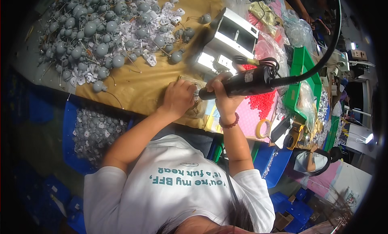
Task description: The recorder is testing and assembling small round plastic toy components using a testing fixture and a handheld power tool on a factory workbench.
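Note:
My right hand [221,95] is wrapped round a black electric screwdriver [248,81], which lies nearly level with its tip pointing left. A thick black cord runs from its rear end up to the right. My left hand [179,97] is closed, fingertips pinching a small whitish part [197,92] close to the screwdriver's tip; the fingers hide most of it. Under that hand lies a small tan block [198,108] at the table's near edge. Grey ball-shaped parts [90,29] with wires and white plastic pieces [150,59] are heaped at the far left.
A white box-shaped device [234,32] stands just beyond my hands. Red small parts [262,106], a tape roll [263,129] and a green tray [300,60] are on the right. A blue bin [69,137] of grey parts stands below the table's left edge. Another person [311,161] sits farther right.

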`<action>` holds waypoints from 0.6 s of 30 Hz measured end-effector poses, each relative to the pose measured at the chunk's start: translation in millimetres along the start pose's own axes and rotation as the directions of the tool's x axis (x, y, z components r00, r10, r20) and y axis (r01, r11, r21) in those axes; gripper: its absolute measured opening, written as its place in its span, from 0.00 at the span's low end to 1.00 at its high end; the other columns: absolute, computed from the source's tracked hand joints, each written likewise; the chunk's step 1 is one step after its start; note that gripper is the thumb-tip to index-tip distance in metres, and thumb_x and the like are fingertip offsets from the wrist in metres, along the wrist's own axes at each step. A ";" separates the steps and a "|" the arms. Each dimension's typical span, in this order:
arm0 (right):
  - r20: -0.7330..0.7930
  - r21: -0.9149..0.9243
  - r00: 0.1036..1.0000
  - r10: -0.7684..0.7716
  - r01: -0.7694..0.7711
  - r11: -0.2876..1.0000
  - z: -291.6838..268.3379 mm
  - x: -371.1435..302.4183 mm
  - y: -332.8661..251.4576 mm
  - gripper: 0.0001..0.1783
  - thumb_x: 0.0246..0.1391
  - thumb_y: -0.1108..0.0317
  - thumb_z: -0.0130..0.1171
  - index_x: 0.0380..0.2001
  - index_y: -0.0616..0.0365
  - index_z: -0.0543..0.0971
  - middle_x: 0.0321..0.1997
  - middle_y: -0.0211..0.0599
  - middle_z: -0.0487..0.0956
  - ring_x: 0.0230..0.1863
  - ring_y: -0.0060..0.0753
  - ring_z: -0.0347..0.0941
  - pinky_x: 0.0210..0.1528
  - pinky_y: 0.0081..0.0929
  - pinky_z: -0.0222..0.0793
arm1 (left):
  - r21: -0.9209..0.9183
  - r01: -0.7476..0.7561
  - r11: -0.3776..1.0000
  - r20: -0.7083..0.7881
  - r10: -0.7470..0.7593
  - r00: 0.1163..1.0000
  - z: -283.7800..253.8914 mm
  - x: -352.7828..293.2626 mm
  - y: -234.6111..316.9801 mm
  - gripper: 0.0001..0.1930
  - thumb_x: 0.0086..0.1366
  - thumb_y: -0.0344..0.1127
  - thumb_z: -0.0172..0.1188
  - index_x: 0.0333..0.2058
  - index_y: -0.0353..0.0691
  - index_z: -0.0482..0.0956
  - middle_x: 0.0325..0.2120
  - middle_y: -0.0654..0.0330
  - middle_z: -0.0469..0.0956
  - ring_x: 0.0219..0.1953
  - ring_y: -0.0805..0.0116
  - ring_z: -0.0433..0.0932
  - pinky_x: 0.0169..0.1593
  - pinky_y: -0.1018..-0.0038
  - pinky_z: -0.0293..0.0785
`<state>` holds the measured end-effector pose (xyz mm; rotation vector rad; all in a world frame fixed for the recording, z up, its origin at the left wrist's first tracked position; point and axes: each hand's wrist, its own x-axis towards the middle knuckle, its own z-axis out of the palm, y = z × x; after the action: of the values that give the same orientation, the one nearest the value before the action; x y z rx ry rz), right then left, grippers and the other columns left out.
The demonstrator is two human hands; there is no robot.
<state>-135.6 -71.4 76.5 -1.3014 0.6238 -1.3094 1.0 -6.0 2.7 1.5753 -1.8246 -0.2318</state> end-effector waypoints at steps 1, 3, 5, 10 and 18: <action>0.049 -0.045 0.999 -0.006 0.008 0.999 -2.7 -3.2 1.6 0.36 0.50 0.86 0.62 0.61 0.64 0.60 0.37 0.37 0.76 0.35 0.25 0.75 0.39 0.23 0.73 | -0.017 -0.004 1.000 0.005 0.004 1.000 -1.1 0.4 -0.1 0.16 0.47 0.31 0.65 0.37 0.46 0.77 0.34 0.64 0.75 0.45 0.61 0.75 0.46 0.62 0.69; 0.155 -0.224 0.987 0.044 -0.009 0.975 -16.1 -15.6 10.7 0.28 0.56 0.78 0.58 0.59 0.66 0.63 0.42 0.41 0.73 0.43 0.30 0.72 0.48 0.30 0.70 | -0.052 -0.008 0.999 0.026 0.009 1.000 -4.1 1.8 -1.0 0.17 0.47 0.30 0.65 0.38 0.46 0.76 0.34 0.63 0.75 0.45 0.60 0.75 0.47 0.62 0.69; 0.267 -0.486 0.952 0.153 -0.004 0.874 -29.7 -29.2 19.5 0.21 0.64 0.67 0.50 0.56 0.68 0.66 0.49 0.45 0.70 0.53 0.38 0.67 0.59 0.40 0.64 | -0.097 -0.008 0.995 0.052 0.013 0.999 -7.3 3.8 -3.0 0.17 0.47 0.30 0.66 0.39 0.46 0.76 0.33 0.63 0.75 0.44 0.59 0.74 0.48 0.61 0.69; 0.276 -0.482 0.960 -0.036 0.171 0.860 -23.6 -32.1 24.8 0.10 0.61 0.70 0.56 0.41 0.61 0.69 0.32 0.40 0.73 0.36 0.35 0.71 0.45 0.36 0.70 | -0.109 -0.018 0.994 0.072 0.026 0.997 -6.8 4.5 -5.9 0.18 0.47 0.32 0.68 0.39 0.45 0.76 0.34 0.60 0.75 0.43 0.56 0.75 0.46 0.60 0.70; 0.252 -0.346 0.967 -0.046 0.134 0.929 -9.0 -27.7 14.2 0.15 0.56 0.80 0.57 0.44 0.58 0.66 0.30 0.38 0.75 0.31 0.31 0.73 0.37 0.30 0.74 | -0.112 0.017 0.994 0.114 -0.004 0.993 -7.4 4.7 -4.1 0.17 0.46 0.29 0.65 0.38 0.46 0.75 0.35 0.61 0.75 0.45 0.56 0.74 0.50 0.59 0.68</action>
<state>-145.8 -52.2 52.4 -1.7798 0.6585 -1.1173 8.7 -9.0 7.6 1.5200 -1.8558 -0.4302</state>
